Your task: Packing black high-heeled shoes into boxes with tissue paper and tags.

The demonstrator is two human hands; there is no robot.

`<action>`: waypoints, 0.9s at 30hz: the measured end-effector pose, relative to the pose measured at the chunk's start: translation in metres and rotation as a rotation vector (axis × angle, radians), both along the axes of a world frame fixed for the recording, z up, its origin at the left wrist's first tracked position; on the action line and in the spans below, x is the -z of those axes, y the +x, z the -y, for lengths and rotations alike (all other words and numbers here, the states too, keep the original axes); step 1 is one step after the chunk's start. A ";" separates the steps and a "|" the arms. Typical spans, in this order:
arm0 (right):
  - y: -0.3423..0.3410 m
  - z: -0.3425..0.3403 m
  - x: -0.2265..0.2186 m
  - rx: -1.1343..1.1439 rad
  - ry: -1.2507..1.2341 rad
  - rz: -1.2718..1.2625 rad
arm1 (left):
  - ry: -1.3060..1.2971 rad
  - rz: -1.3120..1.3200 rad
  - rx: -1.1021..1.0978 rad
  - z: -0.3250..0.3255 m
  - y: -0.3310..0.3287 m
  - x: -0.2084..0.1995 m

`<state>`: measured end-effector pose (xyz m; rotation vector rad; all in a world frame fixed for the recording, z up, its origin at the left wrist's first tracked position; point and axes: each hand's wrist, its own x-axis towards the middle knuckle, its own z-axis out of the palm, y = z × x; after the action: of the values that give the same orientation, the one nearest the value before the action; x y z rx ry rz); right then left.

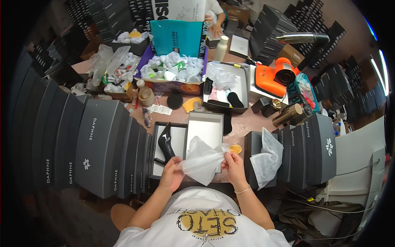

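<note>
A thin, white, translucent sheet is stretched between my two hands, and I cannot tell if it is a bag or tissue paper. My left hand pinches its left edge, and my right hand pinches the right one. Beyond my left hand, a black high-heeled shoe lies on its side in a dark shoe box with a pale lining. An open box part with a white inside sits beside it, partly covered by the sheet. Right of it lies a small yellow-orange piece.
Stacked dark shoe boxes flank me at left and right. A white plastic bag drapes over a box. Farther back are a purple carton of crumpled wrapping, a bottle, and an orange device. Across the table another person's hand shows.
</note>
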<state>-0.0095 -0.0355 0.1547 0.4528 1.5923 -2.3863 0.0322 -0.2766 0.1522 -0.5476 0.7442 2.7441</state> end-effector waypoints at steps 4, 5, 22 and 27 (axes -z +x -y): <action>0.007 0.027 -0.002 -0.279 0.196 -0.163 | -0.850 -0.265 0.289 0.029 0.029 -0.018; 0.010 0.037 -0.010 -0.376 0.491 -0.432 | -1.097 -0.362 0.316 0.030 0.028 -0.027; -0.018 -0.021 -0.013 -0.416 -0.231 0.057 | -0.338 -0.144 0.392 -0.019 -0.004 0.010; -0.054 -0.064 0.003 -0.210 -0.148 -0.083 | -0.194 0.052 0.073 -0.027 -0.006 0.030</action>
<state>-0.0637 0.0289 0.1519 0.1510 1.4048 -2.3662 0.0262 -0.2501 0.1219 -0.6160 1.0041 2.5961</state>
